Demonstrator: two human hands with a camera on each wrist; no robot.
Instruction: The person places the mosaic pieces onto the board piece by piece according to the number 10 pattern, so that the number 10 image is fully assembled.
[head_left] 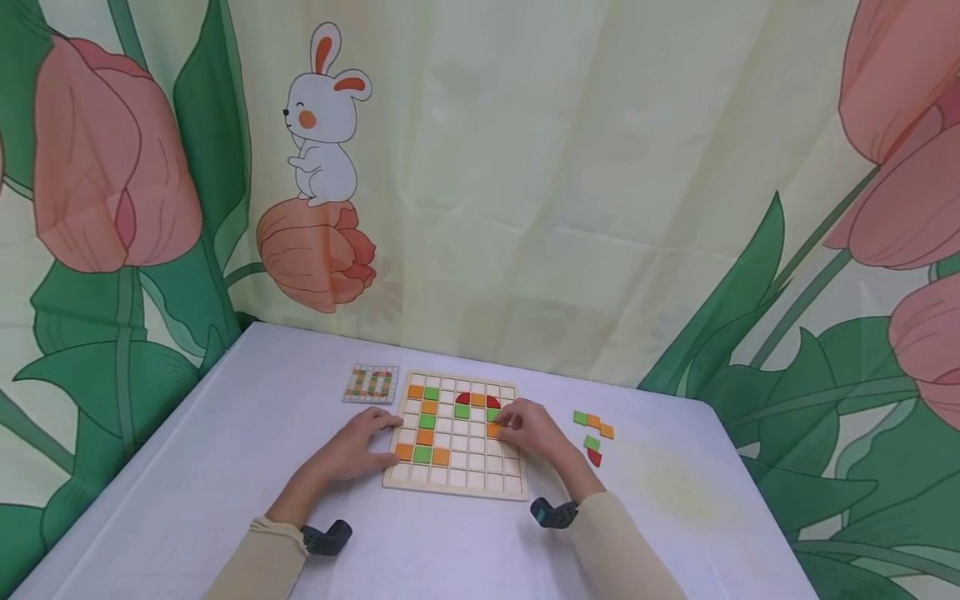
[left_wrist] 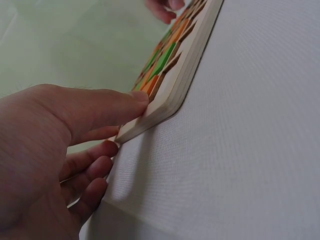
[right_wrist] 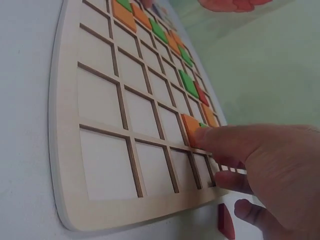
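A wooden grid board (head_left: 457, 490) lies on the table, with orange, green and red tiles in several of its cells. At its left edge my left hand (head_left: 348, 446) touches the frame. The thumb rests on the rim near a corner in the left wrist view, the other fingers loosely bent beside it. Over the board's right side, my right hand (head_left: 534, 427) holds an orange tile (right_wrist: 191, 129) at a cell, thumb against it; the forefinger is mostly hidden behind the thumb. A green tile (head_left: 492, 414) lies just beyond it, partly covered by the fingers.
A small pattern card (head_left: 371, 384) lies left of the board. To the right are loose tiles: green (head_left: 581, 417) and orange (head_left: 607, 432) ones, another green piece (head_left: 592, 443), and a red rounded piece (head_left: 594, 457). A printed curtain (head_left: 510, 208) hangs behind the white table (head_left: 435, 550).
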